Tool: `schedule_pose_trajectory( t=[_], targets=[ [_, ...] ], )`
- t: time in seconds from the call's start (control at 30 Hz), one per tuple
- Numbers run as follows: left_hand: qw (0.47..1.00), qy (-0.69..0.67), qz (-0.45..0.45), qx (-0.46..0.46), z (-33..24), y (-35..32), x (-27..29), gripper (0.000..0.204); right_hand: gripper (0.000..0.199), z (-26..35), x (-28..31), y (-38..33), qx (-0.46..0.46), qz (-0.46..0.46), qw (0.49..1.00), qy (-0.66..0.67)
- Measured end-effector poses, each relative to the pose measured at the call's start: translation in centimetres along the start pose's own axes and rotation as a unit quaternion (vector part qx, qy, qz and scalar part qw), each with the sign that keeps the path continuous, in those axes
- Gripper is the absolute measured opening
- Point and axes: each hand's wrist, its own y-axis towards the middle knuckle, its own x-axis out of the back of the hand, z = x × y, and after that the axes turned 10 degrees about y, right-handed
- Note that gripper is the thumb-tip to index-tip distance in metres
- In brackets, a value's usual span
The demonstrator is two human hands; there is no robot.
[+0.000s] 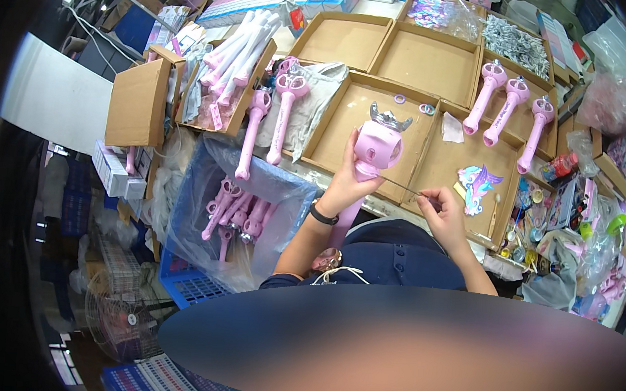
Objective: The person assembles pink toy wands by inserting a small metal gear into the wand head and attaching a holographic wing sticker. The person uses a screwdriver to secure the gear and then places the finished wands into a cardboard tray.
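A pink toy wand point(378, 146) with a silver crown on its round head is held upright by my left hand point(351, 186), whose fingers wrap its neck. The wand's handle runs down toward my lap. My right hand point(442, 216) pinches a thin metal tool point(403, 187). The tool's slim shaft points left and its tip reaches the wand just under the head; whether it touches cannot be told. My fingers mostly hide the tool's handle. Right of that hand lies a purple and blue winged piece point(479, 189) in a cardboard tray point(429, 163).
Three pink wands point(514, 100) lie at the right, two more point(288, 97) on grey cloth at the left. A blue crate point(181, 241) lined with plastic holds several wands. White-handled wands point(247, 48) fill a box. Silver parts point(515, 46) fill a back tray. Small jars point(522, 240) stand right.
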Motion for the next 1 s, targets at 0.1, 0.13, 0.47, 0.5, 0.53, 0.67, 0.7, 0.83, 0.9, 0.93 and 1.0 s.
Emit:
schedule_pose_trajectory(
  t=[0.1, 0.13, 0.47, 0.5, 0.53, 0.67, 0.7, 0.83, 0.9, 0.93, 1.0],
  targets=[
    [1.000, -0.010, 0.011, 0.004, -0.7, 0.0, -0.1, 0.101, 0.014, 0.8, -0.4, -0.3, 0.055, 0.005, 0.995, -0.083],
    [1.000, -0.017, 0.014, -0.002, -0.9, -0.1, -0.2, 0.101, 0.014, 1.0, -0.5, -0.3, 0.049, 0.007, 0.994, -0.095],
    [0.997, 0.077, -0.005, -0.006, -2.1, -0.6, 0.0, 0.099, 0.013, 0.7, -0.8, 0.6, 0.153, 0.064, 0.968, -0.190],
    [0.996, 0.090, -0.014, -0.014, -2.3, -0.6, -0.1, 0.099, 0.014, 0.7, -0.9, 0.5, 0.184, 0.060, 0.956, -0.221],
    [0.994, 0.102, -0.024, -0.024, -2.4, -0.6, -0.2, 0.098, 0.014, 0.7, -0.8, 0.5, 0.214, 0.065, 0.941, -0.252],
    [0.982, 0.178, -0.058, 0.003, -3.1, -1.0, -0.3, 0.096, 0.013, 0.4, -1.1, 0.5, 0.238, 0.046, 0.935, -0.260],
    [0.982, 0.180, -0.054, 0.021, -3.3, -1.0, -0.3, 0.096, 0.014, 0.3, -1.3, 0.6, 0.234, 0.037, 0.943, -0.236],
    [0.972, 0.218, -0.073, -0.037, -3.8, -1.1, -0.3, 0.099, 0.024, -0.4, -1.4, 0.7, 0.047, 0.075, 0.996, 0.002],
    [0.966, 0.245, -0.081, -0.033, -3.9, -1.2, -0.4, 0.100, 0.029, -0.4, -0.6, 1.0, -0.157, 0.118, 0.975, 0.107],
    [0.962, 0.260, -0.081, -0.033, -3.9, -1.3, -0.5, 0.100, 0.031, -0.4, -0.1, 1.2, -0.272, 0.130, 0.943, 0.144],
    [0.963, 0.257, -0.074, -0.023, -3.8, -1.5, -0.6, 0.100, 0.031, -0.2, 0.9, 2.1, -0.419, 0.181, 0.828, 0.326]
  ],
)
